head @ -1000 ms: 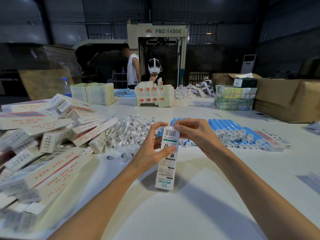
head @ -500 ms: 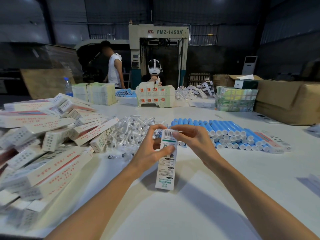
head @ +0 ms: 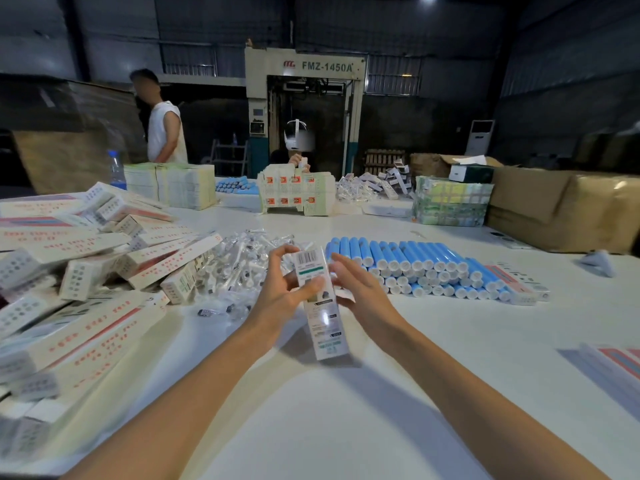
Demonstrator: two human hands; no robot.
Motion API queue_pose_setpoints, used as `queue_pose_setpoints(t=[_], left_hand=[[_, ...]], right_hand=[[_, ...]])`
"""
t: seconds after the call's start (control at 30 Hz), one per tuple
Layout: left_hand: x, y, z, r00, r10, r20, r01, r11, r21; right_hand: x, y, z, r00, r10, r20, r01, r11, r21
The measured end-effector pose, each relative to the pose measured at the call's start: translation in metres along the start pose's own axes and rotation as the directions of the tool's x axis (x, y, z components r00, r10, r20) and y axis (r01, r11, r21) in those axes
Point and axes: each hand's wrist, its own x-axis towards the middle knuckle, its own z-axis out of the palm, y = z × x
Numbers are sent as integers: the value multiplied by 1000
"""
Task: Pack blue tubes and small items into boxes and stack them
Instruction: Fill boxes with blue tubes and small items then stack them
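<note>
A narrow white box (head: 320, 313) with a barcode on its top end stands upright above the white table (head: 346, 427). My left hand (head: 284, 296) grips it, thumb across the front and fingers behind. My right hand (head: 360, 292) lies against the box's right side with its fingers stretched out. Behind my hands is a pile of small items in clear wrappers (head: 242, 265). A stack of blue tubes (head: 422, 268) with white caps lies to the right. Packed white boxes (head: 79, 271) with red print are heaped at the left.
Flat box blanks (head: 616, 365) lie at the right edge. Brown cartons (head: 568, 209) stand at the back right beside a wrapped bundle (head: 450, 202). Across the table sit more stacks (head: 173, 185), a water bottle (head: 116, 169), a seated person (head: 298, 147) and a standing person (head: 162, 129).
My right hand has left the box's top end and its fingers have straightened beside the box. The box top now looks shut. The standing person has stepped to the left.
</note>
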Motion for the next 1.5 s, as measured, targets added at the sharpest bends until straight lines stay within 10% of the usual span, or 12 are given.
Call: queue_pose_setpoints(t=[0.17, 0.4, 0.63, 0.93, 1.5], left_hand=[[2, -6, -1, 999, 24, 22, -25, 1000, 0], [-6, -15, 24, 992, 58, 115, -90, 950, 298], [-9, -23, 54, 910, 55, 411, -278, 815, 507], [-7, -19, 95, 850, 36, 526, -332, 811, 481], [-14, -8, 83, 862, -32, 506, -268, 818, 510]], right_hand=[[-21, -4, -6, 973, 148, 178, -143, 989, -41], [-65, -18, -44, 997, 71, 5, -63, 915, -399], [-138, -24, -151, 881, -188, -434, -364, 317, -876], [-201, -10, -230, 778, -288, -558, -627, -306, -717], [-201, -20, -213, 748, -350, -564, -663, -351, -662]])
